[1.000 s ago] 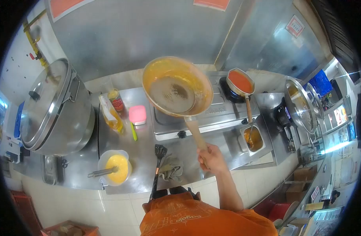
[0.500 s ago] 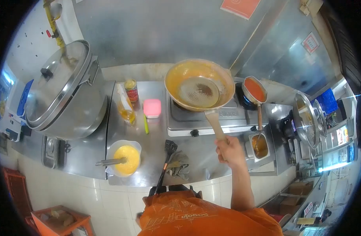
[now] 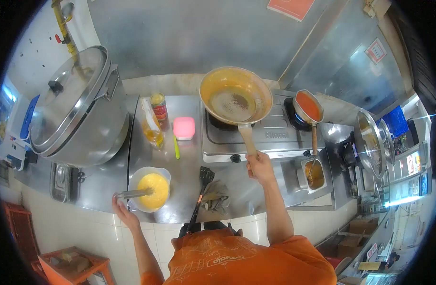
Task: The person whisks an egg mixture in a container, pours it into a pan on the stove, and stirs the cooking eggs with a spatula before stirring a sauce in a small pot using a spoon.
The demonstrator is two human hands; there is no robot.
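Observation:
My right hand point(image 3: 260, 166) is wrapped round the light handle point(image 3: 247, 140) of a large frying pan point(image 3: 237, 76), which sits over the left burner. Oil with small bubbles or dark specks lies in the pan's bottom. At the lower left, my left hand point(image 3: 125, 212) has its fingers stretched up beside the end of a metal utensil point(image 3: 132, 193). That utensil leans over the rim of a white bowl point(image 3: 164, 174), its far end dipped in yellow beaten egg point(image 3: 152, 183).
A black slotted spatula point(image 3: 206, 176) and crumpled cloth point(image 3: 217, 197) lie at the counter's front. Behind are an oil bottle point(image 3: 152, 133), a can point(image 3: 158, 107) and a pink-lidded box point(image 3: 184, 127). A small pan of red sauce point(image 3: 308, 106) stands right; a big lidded pot point(image 3: 94, 137) left.
My left hand has come into view beside the bowl and the utensil's handle. My right hand has shifted the frying pan a little to the left.

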